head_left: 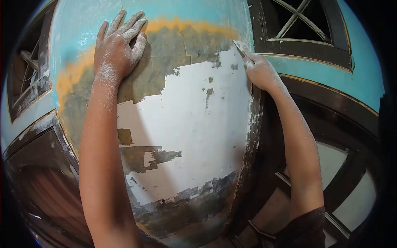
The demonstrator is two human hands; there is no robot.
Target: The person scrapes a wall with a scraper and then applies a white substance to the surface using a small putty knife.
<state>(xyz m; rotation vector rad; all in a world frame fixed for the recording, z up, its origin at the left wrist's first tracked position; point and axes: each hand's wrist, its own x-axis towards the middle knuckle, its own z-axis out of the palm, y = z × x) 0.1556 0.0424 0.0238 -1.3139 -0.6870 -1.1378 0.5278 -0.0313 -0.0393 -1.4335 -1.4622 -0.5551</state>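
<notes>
My left hand (119, 46), dusted with white powder, lies flat on the upper left of the wall with its fingers spread. In my right hand (261, 71) is a putty knife (240, 46), its blade against the wall at the upper right, close to the dark frame. Below and between my hands spreads a patch of white filler (194, 111) with ragged edges. Grey-brown bare wall (161, 53) shows around it and in small gaps within it. An orange-yellow band (194, 25) borders the grey-brown area, with turquoise paint (198, 9) above.
A dark wooden window frame (302, 46) with crossed bars is at the upper right. Dark door panels (343, 173) with pale panes stand below it. Another dark door (39, 173) and a barred opening (29, 66) are on the left.
</notes>
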